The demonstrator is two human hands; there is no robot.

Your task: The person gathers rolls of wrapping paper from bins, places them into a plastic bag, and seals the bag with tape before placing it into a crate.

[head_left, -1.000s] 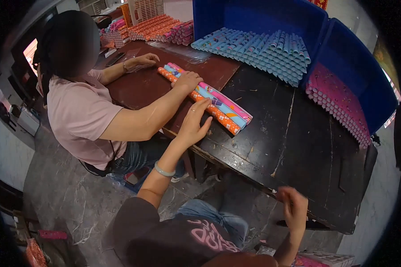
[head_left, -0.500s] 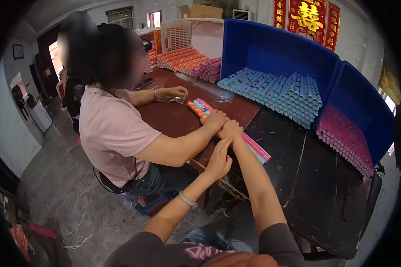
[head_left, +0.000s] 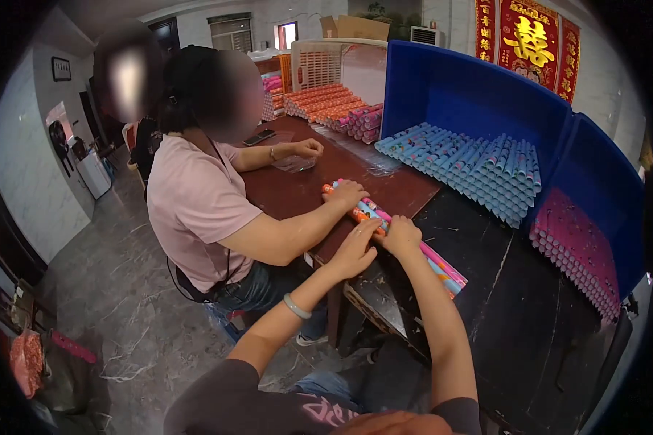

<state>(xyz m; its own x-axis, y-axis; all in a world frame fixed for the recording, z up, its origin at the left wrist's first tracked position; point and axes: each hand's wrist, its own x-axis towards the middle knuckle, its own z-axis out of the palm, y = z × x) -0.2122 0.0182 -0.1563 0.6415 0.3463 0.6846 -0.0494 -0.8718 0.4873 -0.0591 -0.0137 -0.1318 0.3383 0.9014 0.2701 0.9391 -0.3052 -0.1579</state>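
A small bundle of patterned tubes (head_left: 442, 268), pink, blue and orange, lies aslant across the brown and black table tops. My right hand (head_left: 402, 236) is curled over the bundle's middle from above. Beside it, my left hand (head_left: 355, 250) has its fingers stretched out, with the tips touching the near side of the tubes. Farther up the bundle, a co-worker's hand (head_left: 350, 193) rests on the far end. The co-worker's other hand (head_left: 308, 148) is above clear plastic film (head_left: 295, 164) on the brown table.
Light-blue tubes (head_left: 471, 170) are stacked in a blue bin (head_left: 479, 80). Pink tubes (head_left: 577, 246) lie in a second blue bin (head_left: 609, 188) at the right. Orange tubes (head_left: 326, 101) stand at the back near a phone (head_left: 260, 137). The co-worker (head_left: 196, 196) sits at my left.
The view has shifted. The co-worker's near hand has slid toward the bundle's far end, so a gap now separates it from my right hand. My hands remain at the bundle.
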